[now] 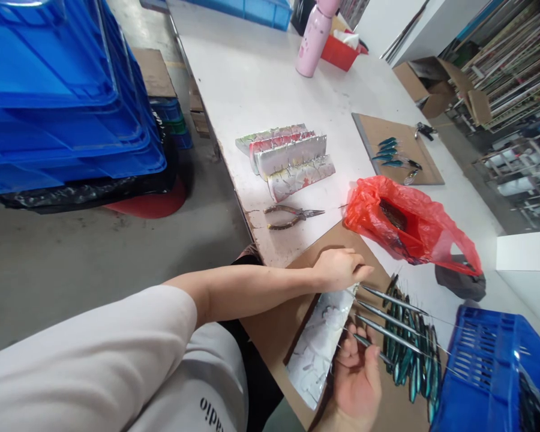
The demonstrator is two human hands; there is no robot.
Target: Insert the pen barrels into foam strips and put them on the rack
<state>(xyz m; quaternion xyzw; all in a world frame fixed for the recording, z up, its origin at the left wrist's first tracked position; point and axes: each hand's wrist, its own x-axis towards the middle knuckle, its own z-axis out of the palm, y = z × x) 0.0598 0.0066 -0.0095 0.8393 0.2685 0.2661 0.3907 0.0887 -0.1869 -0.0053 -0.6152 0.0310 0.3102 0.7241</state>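
Note:
My left hand (342,270) has its fingers curled at the upper end of a foil-wrapped block (317,342); anything inside them is hidden. Palm up beside the block's lower edge, my right hand (357,381) grips a slim dark fishing lure (372,349) between thumb and fingers. Several long silver tapered pieces (391,329) stick out from the block to the right, with thin wires at their tips. Past them, a row of teal-and-dark fishing lures (405,357) lies on the brown board (270,327).
Pliers (297,216) and more wrapped blocks (294,157) lie on the white table (252,78). Nearby are a red plastic bag (414,225), a blue basket (481,360), a board with several lures (398,156) and a pink bottle (314,42). Blue crates (67,132) are stacked left.

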